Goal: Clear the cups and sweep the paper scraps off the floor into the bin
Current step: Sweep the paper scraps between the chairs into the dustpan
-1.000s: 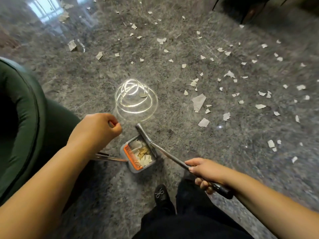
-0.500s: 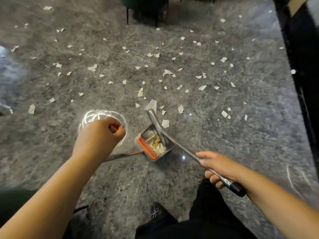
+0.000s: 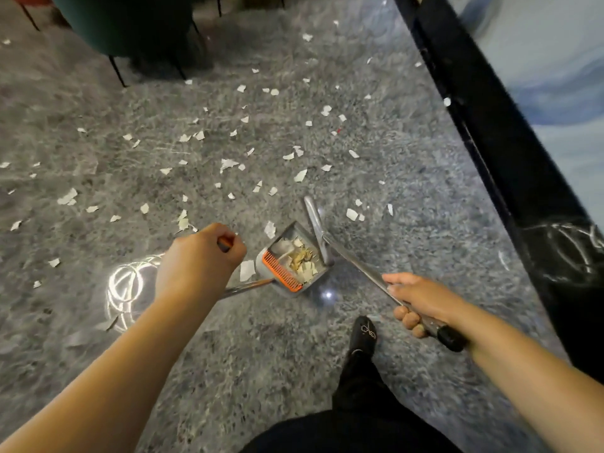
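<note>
Our left hand [image 3: 199, 256] is curled into a fist round the orange-tipped end of the dustpan handle [image 3: 246, 287], thumb side up; the metal shaft runs from under the fist to the dustpan [image 3: 294, 259]. Our right hand [image 3: 416, 299] grips the broom handle [image 3: 359, 268], fingers wrapped under it, thumb laid along the top; the black end cap sticks out behind the wrist.

The dustpan is grey w/ an orange comb strip on its near edge, sitting on the floor [image 3: 228, 354] btwn both hands. It holds a heap of paper scraps [image 3: 299, 256]. The broom head [image 3: 315, 223] is a narrow grey bar, resting at the pan's right side & reaching past its far edge.

More scraps [image 3: 300, 174] lie scattered over the grey speckled floor beyond the pan, some just beside it, e.g. one touching its left edge and one by its far corner. Others spread to the left & up toward the chair.

A dark green chair [image 3: 130, 24] on thin black legs stands at the top left. A black strip [image 3: 490, 142] runs along the right, w/ a pale surface past it. Our black shoe [image 3: 362, 335] and trouser leg are below the pan, near the right hand. A bright ring-shaped glare sits on the floor under the left forearm.
</note>
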Demonstrator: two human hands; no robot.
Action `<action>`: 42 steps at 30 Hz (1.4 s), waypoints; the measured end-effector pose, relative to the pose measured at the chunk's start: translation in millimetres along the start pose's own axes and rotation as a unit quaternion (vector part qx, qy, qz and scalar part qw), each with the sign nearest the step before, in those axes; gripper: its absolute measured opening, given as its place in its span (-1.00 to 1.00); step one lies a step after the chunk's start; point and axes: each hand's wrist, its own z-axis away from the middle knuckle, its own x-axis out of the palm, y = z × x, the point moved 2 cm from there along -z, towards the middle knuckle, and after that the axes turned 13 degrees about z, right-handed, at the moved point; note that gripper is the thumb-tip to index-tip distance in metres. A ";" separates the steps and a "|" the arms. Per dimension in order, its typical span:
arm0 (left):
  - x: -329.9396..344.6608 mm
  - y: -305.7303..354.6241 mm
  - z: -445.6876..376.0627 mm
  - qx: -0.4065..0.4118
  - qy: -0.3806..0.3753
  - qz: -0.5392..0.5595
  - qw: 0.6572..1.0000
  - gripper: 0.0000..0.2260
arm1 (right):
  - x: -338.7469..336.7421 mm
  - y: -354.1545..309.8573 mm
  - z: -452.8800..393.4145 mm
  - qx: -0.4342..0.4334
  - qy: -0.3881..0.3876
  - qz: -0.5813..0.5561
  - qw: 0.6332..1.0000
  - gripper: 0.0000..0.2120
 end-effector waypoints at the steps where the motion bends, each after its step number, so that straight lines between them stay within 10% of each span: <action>1: 10.8 14.5 -11.3 0.005 -0.004 -0.001 1.000 -0.89 | -19.1 -2.0 -5.4 0.003 0.005 -0.007 1.000 -0.64; 23: 158.0 233.0 -267.3 0.131 -0.102 -0.129 0.978 -0.89 | -295.4 -50.2 -155.0 0.073 0.121 -0.135 0.981 -0.61; 42: 200.7 261.0 -404.8 0.160 -0.146 -0.160 0.963 -0.87 | -314.8 -149.8 -320.2 0.148 0.079 0.034 0.985 -0.61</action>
